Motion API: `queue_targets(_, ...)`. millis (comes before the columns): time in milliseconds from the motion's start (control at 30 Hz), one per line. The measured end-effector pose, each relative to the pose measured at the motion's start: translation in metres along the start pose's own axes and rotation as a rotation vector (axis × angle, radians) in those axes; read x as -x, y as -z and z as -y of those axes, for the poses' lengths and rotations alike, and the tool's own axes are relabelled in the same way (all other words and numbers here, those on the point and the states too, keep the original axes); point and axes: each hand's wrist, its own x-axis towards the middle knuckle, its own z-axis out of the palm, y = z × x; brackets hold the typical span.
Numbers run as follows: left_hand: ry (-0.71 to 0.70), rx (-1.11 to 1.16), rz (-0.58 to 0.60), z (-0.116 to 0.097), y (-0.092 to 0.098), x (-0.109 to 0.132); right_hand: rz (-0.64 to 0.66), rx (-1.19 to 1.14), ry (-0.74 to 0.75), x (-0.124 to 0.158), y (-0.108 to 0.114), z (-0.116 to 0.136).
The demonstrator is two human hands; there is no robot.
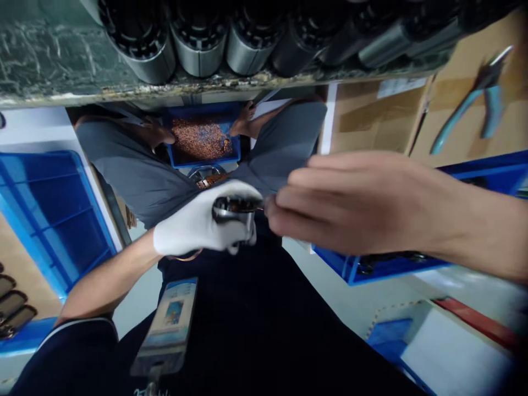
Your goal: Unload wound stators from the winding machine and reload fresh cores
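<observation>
My left hand, in a white glove, is wrapped round a metal cylinder part with a black rim and copper-coloured windings inside, held above my lap. Just to its right, my bare right hand has its fingers curled and pressed together, slightly blurred. A thin coppery strand seems to run between the part and my right fingertips; what the fingertips pinch is too small to make out.
Several metal cylinders line the green bench. Blue-handled pliers lie on cardboard at right. A blue tray of copper bits sits between my feet. Blue crates stand left and right. A badge hangs at my chest.
</observation>
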Motion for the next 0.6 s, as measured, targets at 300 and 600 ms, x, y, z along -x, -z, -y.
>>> queue_targets(300,-0.235,-0.151,0.015,-0.023,0.025,-0.019,0.502,-0.879,-0.257,-0.002,-0.007,-0.018)
queue_targets(600,0.148,0.312,0.153,-0.024,0.02,-0.011,0.072,-0.327,-0.141,-0.008,-0.009,0.019)
